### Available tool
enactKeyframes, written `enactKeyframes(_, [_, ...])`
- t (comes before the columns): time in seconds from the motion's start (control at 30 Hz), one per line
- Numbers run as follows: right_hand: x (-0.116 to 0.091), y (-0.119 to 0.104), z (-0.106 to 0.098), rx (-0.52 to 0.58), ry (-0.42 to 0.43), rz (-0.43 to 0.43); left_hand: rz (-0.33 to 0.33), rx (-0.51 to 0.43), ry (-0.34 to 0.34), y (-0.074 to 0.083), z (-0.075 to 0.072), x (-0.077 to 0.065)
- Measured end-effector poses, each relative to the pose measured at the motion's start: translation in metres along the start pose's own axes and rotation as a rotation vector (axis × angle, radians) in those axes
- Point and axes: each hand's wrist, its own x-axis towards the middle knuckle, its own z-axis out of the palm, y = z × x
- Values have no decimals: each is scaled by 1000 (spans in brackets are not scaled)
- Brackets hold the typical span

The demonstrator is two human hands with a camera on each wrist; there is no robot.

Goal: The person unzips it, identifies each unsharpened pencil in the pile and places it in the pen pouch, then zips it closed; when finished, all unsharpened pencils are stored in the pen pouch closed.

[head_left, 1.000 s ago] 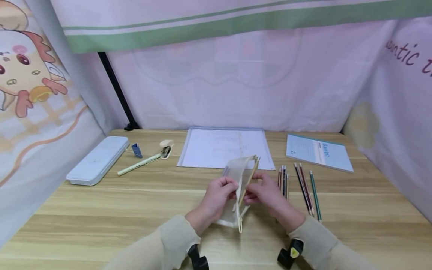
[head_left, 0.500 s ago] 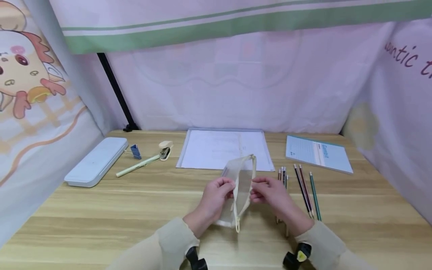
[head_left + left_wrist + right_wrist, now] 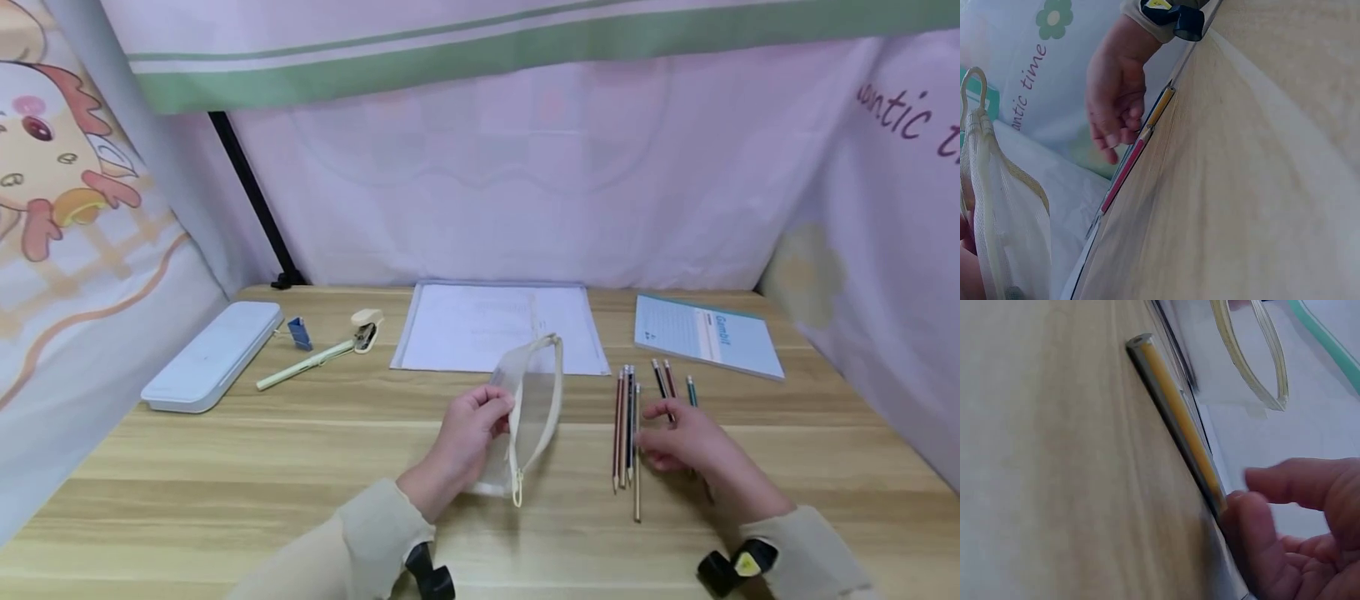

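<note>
My left hand [image 3: 465, 446] pinches one edge of a translucent mesh zip pouch [image 3: 538, 408] above the table. The pouch's zipped mouth gapes, with a loop pull [image 3: 517, 490] at its near end. My right hand [image 3: 697, 446] hovers low over the pencils on the right, with nothing in its fingers. Just left of its fingertips lies a gold pencil [image 3: 637, 496], alongside several dark and red pencils [image 3: 622, 442]. In the right wrist view, thumb and index finger stand apart beside a yellow-and-dark striped pencil [image 3: 1179, 419]. More pencils [image 3: 663, 379] and a green one [image 3: 692, 390] are partly hidden beneath this hand.
At the back lie a white sheet in a clear folder [image 3: 465, 329] and a blue notebook [image 3: 708, 337]. On the left are a pale blue pencil case [image 3: 213, 354], a blue binder clip [image 3: 300, 333], a cream stapler [image 3: 367, 321] and a light green pen [image 3: 303, 368].
My right hand has let go of the pouch's other edge and moved right to the pencils. The left hand keeps its pinch on the pouch, whose mouth now gapes wider.
</note>
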Motion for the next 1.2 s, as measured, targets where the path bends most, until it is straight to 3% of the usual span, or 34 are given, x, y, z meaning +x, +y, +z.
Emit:
enactKeyframes(0.23, [-6,-1,-1,-171,-97,61,6,-6,3,0,-1,1])
enactKeyframes(0.7, [3,-7,-3,-306,-96,98,11,-10,-3,-1,-2,2])
enactKeyframes(0.9, [6,-3,-7,-175,-107,88,14,-12,-3,-1,-2,2])
enactKeyframes(1.07, [7,2,-10,71,-82,-2,5,-8,-14,-2,-2,1])
enactKeyframes(1.2, [6,-9,-4,260,-24,-82,-1,3,-26,-2,0,0])
